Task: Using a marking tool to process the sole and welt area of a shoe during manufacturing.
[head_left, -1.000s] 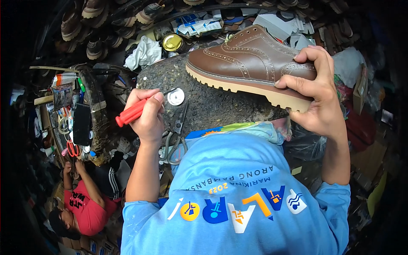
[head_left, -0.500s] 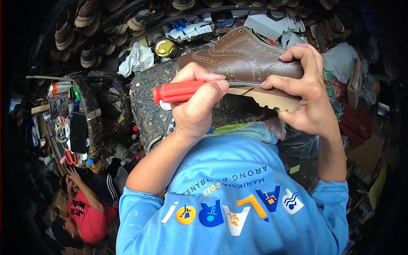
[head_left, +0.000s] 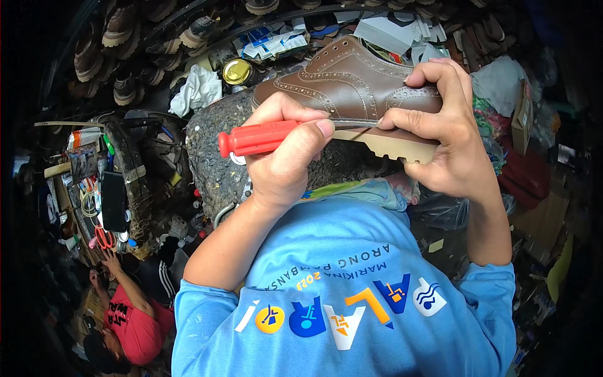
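Observation:
A brown brogue shoe (head_left: 344,85) with punched patterns and light stitching lies on its side in front of me, toe to the left. My right hand (head_left: 455,129) is closed round its heel end, the thumb below at the tan, notched sole (head_left: 394,146) and the fingers on the upper. In my left hand (head_left: 281,154) is a red-handled screwdriver (head_left: 256,139), gripped near the front of the handle. Its thin metal shaft runs along the line where upper meets sole, and its far end is hidden at my right fingers.
A dark, crusted work block (head_left: 210,154) stands beneath the shoe. Beyond it are a gold-lidded can (head_left: 237,72), a crumpled white cloth (head_left: 196,90) and several shoes (head_left: 121,25). A cluttered tray with a phone (head_left: 114,202) and scissors is at left, near a person in red (head_left: 139,327).
The whole scene has shifted slightly left in view. Both hands keep their grips on the shoe and screwdriver, with little visible change between them.

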`<state>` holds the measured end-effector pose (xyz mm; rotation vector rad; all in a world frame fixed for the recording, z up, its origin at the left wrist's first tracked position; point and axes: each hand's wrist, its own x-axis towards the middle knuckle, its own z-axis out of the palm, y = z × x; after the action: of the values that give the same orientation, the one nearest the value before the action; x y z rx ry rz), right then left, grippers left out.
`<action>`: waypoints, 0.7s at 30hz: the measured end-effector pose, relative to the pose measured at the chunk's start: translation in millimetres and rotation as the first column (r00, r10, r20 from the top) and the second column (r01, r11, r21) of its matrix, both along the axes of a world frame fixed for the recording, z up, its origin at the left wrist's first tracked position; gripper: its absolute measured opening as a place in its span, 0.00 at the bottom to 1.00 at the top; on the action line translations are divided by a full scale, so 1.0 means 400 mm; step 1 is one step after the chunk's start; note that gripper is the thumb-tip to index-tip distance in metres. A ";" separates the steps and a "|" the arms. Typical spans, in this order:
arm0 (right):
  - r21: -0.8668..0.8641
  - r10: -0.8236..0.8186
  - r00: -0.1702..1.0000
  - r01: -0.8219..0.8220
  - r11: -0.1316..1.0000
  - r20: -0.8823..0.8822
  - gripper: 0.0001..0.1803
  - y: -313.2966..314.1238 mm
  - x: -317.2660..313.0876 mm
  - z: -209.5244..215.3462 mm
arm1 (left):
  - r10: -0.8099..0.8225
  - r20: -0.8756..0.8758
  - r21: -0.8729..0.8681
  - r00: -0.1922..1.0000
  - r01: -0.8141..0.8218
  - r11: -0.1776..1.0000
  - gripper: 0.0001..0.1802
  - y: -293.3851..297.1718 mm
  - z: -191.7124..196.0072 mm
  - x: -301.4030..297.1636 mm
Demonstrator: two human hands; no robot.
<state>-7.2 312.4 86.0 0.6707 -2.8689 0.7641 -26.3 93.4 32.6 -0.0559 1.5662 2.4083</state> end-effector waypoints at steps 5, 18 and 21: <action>0.012 0.000 1.000 0.000 1.000 -0.001 0.25 0.004 0.000 -0.001 | 0.013 0.000 -0.003 1.000 -0.013 1.000 0.05 0.004 -0.003 -0.001; 0.019 -0.024 1.000 0.023 1.000 0.010 0.26 0.017 0.000 -0.011 | 0.041 -0.012 0.235 0.999 -0.037 0.971 0.02 -0.011 -0.056 -0.024; 0.066 -0.019 1.000 0.018 0.998 0.015 0.26 0.014 -0.003 -0.005 | 0.032 -0.018 0.259 0.999 -0.026 0.965 0.03 -0.007 -0.061 -0.025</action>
<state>-8.2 318.1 83.8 0.6478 -2.9217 0.6787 -36.4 90.7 8.1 -0.0014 1.2533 2.6229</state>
